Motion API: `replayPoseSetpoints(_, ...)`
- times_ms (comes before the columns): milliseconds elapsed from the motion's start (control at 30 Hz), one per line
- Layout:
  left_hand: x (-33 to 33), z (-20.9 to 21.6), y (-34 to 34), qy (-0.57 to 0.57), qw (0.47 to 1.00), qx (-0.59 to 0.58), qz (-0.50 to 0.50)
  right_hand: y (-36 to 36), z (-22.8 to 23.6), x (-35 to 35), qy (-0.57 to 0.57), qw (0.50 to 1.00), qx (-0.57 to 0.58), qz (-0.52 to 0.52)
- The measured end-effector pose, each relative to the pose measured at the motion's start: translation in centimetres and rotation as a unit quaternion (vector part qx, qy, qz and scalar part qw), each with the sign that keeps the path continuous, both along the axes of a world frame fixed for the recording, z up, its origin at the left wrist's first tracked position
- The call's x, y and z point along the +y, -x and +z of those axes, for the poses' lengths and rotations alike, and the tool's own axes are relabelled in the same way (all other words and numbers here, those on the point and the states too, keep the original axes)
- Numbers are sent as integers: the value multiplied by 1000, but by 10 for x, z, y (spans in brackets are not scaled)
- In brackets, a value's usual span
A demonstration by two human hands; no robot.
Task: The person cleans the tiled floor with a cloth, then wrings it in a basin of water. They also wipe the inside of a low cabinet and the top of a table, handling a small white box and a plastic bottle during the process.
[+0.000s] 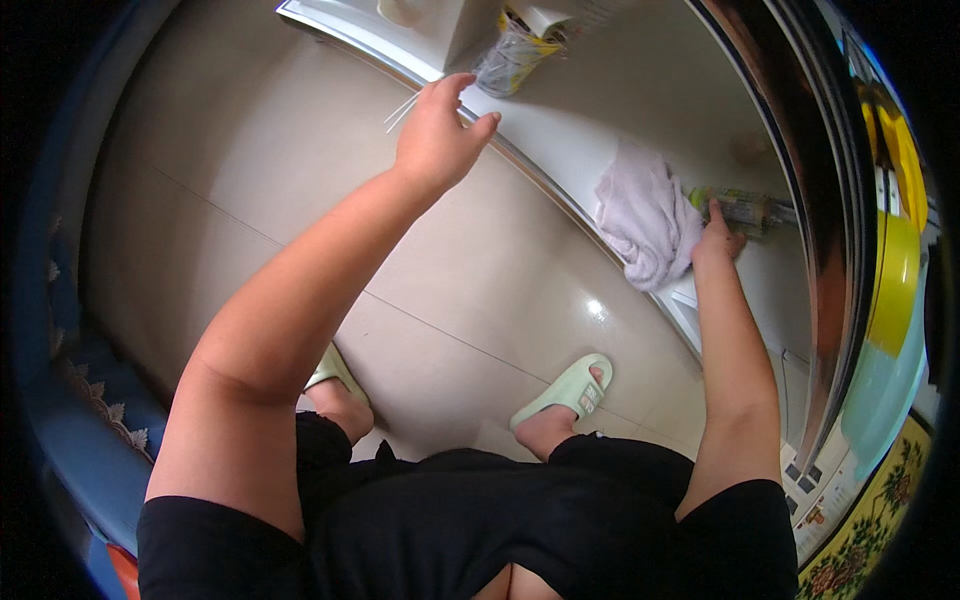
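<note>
My left hand (445, 138) reaches over the front edge of a white surface (540, 150), thumb and fingers apart. Just beyond its fingertips stands a clear plastic bag (513, 62) with yellow printing and something white at its top. Several thin white strips (402, 112) stick out beside the wrist; whether the hand touches them is hidden. To the right, my right hand (718, 240) grips a clear plastic packet (742, 208) with a green end, index finger laid across it; the thumb is hidden. A crumpled pale lilac towel (648, 215) lies against this hand, draping toward the edge.
A white box-like part (420, 35) rises at the back left. The dark curved edge of a panel (800, 150) bounds the right side, with yellow and teal items (890, 290) beyond it. Blue upholstery (90, 420) is at far left. My green slippers (565, 390) stand on tiles (430, 350).
</note>
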State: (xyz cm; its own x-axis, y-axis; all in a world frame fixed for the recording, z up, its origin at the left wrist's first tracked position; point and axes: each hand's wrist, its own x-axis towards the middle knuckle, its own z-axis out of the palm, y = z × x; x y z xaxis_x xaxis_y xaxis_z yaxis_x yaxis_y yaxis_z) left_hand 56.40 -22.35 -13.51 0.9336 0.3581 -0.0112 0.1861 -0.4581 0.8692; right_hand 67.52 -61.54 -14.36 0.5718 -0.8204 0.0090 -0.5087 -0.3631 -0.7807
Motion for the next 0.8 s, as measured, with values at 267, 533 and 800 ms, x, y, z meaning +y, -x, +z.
replayPoseSetpoints(267,1,-3,3,-10,995,16,-99,-103,-5,130,-52,871,-64,483)
replayPoseSetpoints(533,-6,-8,11,3,995,-30,-93,-174,-29,196,425,596,3,682)
replayPoseSetpoints(800,-21,-6,18,39,988,6,-146,42,15,98,428,724,4,540)
